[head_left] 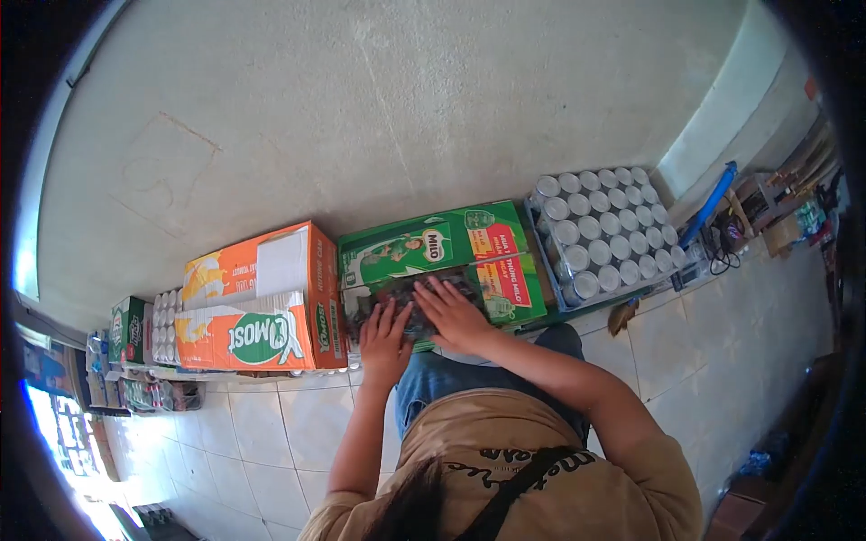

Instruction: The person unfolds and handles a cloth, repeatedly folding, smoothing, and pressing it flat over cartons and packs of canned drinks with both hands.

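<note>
A dark, crumpled bundle [417,316], perhaps plastic or cloth, lies on a green Milo carton [388,245]. My left hand [383,341] rests on the left end of the bundle, its fingers stretched out. Farther right, my right hand [451,316] lies over the bundle with fingers spread and palm down. Neither hand is wrapped around anything I can see. What exactly the bundle is, I cannot make out, since both hands cover part of it.
Left of the Milo carton stands an orange Yomost carton [320,288] with its top flaps up. A shrink-wrapped tray of cans [613,230] stands to the right. Behind them rises a plain wall [433,108]. A blue pole [708,206] leans at far right, above the tiled floor [695,343].
</note>
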Demonstrator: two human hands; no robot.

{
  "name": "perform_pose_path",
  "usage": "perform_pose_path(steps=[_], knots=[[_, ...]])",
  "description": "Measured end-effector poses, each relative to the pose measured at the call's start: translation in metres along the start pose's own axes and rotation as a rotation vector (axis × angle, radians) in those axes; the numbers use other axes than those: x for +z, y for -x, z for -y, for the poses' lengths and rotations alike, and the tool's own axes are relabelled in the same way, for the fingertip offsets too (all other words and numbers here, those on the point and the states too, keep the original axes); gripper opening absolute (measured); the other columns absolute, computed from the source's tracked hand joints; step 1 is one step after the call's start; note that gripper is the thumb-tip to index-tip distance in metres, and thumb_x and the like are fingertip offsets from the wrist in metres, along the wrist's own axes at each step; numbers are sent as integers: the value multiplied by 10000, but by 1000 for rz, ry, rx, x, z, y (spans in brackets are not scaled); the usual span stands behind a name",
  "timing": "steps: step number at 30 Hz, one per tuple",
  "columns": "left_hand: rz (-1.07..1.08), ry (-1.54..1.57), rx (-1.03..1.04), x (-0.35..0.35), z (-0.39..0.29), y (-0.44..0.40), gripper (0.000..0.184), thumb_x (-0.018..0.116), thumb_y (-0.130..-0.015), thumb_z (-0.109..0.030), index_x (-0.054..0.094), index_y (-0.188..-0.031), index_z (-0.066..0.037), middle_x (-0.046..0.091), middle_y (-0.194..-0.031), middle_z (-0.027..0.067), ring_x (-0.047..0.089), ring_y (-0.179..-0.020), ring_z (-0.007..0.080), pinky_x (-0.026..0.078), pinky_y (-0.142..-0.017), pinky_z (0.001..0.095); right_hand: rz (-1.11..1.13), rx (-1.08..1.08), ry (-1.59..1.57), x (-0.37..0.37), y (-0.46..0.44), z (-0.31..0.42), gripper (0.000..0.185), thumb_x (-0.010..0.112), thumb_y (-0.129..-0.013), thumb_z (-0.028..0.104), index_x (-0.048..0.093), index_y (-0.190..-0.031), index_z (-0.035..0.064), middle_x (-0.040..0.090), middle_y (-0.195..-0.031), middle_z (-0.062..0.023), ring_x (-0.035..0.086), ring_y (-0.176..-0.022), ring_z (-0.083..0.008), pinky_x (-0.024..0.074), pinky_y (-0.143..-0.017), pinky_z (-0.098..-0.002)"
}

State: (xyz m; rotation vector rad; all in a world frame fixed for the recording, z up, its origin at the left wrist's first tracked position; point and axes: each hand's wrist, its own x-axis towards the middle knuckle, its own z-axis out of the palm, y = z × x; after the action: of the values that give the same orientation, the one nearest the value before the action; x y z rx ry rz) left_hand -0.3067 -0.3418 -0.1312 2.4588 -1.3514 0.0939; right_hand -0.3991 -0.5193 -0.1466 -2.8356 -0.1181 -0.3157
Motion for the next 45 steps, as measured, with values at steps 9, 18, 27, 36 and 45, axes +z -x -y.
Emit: perform_pose_path(steps=[9,18,27,36,45], knots=[[-59,-45,-120,-6,3,19,686,601,-744,-165,417,-1401,-234,375,-1457,98,342,-1326,369,293,-1050,522,-30,-1,-99,5,-15,24,812,657,-769,334,305,-1423,7,241,-1509,-172,187,-1411,-347,162,-1143,-462],[-59,-91,46,32,-26,-61,642,580,-787,-269,408,-1405,-278,359,-1473,81,321,-1350,342,275,-1064,534,-181,368,-18,0,2,-26,749,625,-796,311,334,-1412,0,279,-1496,-170,225,-1396,-357,171,-1137,-499],[-189,-20,172,99,-49,-176,601,592,-807,-303,429,-1385,-287,403,-1448,68,361,-1326,322,288,-1050,537,-279,498,144,-12,-12,-135,689,579,-839,346,363,-1406,17,320,-1488,-140,252,-1391,-328,167,-1148,-468],[-79,43,209,69,-52,-121,623,579,-805,-279,405,-1402,-293,421,-1431,77,400,-1300,309,277,-1068,510,-228,450,102,-19,22,-91,753,638,-784,279,329,-1410,-1,295,-1486,-188,257,-1379,-372,176,-1141,-490],[58,-22,60,8,-29,-15,679,608,-749,-191,423,-1394,-291,402,-1444,62,362,-1330,302,274,-1074,515,-74,255,-2,-11,32,-7,903,721,-703,301,277,-1441,30,223,-1513,-186,183,-1410,-370,162,-1142,-488]])
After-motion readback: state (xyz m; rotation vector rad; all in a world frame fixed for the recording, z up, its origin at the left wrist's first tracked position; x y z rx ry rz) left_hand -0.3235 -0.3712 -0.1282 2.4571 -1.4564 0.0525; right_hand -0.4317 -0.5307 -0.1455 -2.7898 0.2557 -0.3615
